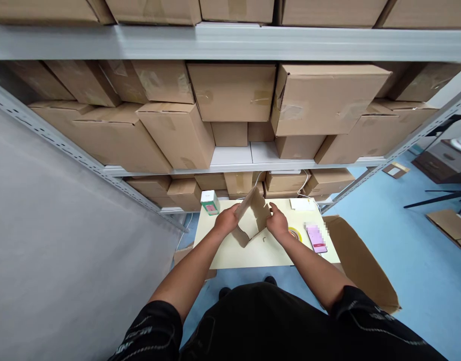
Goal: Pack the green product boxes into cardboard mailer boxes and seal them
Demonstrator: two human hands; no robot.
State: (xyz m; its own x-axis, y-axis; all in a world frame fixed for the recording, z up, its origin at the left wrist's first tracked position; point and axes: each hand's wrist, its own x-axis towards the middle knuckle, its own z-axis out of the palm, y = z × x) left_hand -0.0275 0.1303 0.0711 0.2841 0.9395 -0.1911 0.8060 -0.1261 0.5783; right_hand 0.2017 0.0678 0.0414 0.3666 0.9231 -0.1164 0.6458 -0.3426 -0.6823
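Note:
Both my hands grip a small brown cardboard box [253,209] over the pale table [234,258]. It is open right through, and the tabletop shows between its walls. My left hand [226,220] is closed on the left wall. On the opposite side, my right hand [277,221] pinches the right wall, thumb near the upper edge. A roll of yellow tape [295,233] lies beside my right hand, partly covered by the wrist. A small green and white box [210,202] stands on the table to the left of my left hand.
A phone [316,237] with a pink screen and a white item [302,204] lie at the table's right. Metal shelves [230,42] packed with cardboard boxes [232,93] rise behind. A large open carton [360,260] stands on the floor right of the table. A wall [65,225] is at left.

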